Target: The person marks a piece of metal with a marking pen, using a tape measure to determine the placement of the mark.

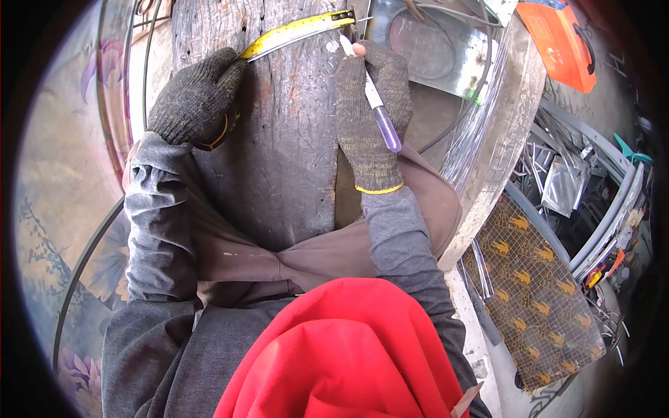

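Note:
Both hands wear dark knitted gloves. My left hand [196, 97] is closed around a tape measure, its case mostly hidden under the glove. From its fingers the yellow blade [296, 30] runs up and right over the weathered wooden board [279, 125], with a thin metal strip along its lower edge. My right hand [373, 104] pinches a white pen with a purple end [376, 104], its tip pointing up near the blade's black end. A bare fingertip shows beside the pen.
A shiny metal sheet [435, 52] with a cable lies right of the board. Thin metal rods [474, 125] run beside it. An orange case [557, 45] is at the upper right. Metal scraps [563, 184] and a patterned board [536, 299] lie at the right. My red headwear [348, 348] covers the bottom centre.

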{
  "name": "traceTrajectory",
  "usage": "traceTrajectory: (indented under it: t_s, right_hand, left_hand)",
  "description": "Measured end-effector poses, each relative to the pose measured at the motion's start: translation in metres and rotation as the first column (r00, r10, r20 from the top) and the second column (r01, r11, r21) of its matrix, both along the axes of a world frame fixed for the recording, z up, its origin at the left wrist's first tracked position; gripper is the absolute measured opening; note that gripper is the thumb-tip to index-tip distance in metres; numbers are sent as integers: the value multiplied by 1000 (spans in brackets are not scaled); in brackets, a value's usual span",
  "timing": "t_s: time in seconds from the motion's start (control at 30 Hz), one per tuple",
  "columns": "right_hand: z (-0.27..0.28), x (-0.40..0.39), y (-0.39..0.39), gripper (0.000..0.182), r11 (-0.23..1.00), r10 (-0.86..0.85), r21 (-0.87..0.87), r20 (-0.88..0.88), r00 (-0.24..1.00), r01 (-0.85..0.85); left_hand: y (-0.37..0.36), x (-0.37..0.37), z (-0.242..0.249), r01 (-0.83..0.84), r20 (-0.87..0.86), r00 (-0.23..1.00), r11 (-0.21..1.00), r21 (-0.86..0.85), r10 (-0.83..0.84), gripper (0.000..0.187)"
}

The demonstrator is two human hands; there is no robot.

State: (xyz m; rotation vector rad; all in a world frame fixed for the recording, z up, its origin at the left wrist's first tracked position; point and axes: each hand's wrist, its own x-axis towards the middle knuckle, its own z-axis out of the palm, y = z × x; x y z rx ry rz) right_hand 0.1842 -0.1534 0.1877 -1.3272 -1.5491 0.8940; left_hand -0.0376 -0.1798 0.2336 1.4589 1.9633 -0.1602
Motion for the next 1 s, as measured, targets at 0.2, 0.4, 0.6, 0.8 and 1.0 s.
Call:
traceTrajectory:
  t_s: [0.2,0.4,0.6,0.8,1.0]
  right_hand:
    - [1,-1,1,22,999,-3,45,61,998,0]
    - [0,-1,3,23,998,2,63,73,997,-7]
    - [-4,0,3,22,999,6,36,66,998,-8]
    - [-13,2,2,21,998,39,-45,-42,998,-41]
    - [-4,-2,4,21,997,13,82,22,1000,-14]
  left_hand:
    - [-1,-1,-2,0,5,1000,999,34,0,44]
    - [-1,0,-1,-25,23,999,999,38,24,44]
    - [-4,-4,-7,-5,18,1000,997,80,3,45]
    - [-1,-2,-2,-30,41,999,999,24,29,45]
    - [-1,1,1,-36,8,999,999,24,36,45]
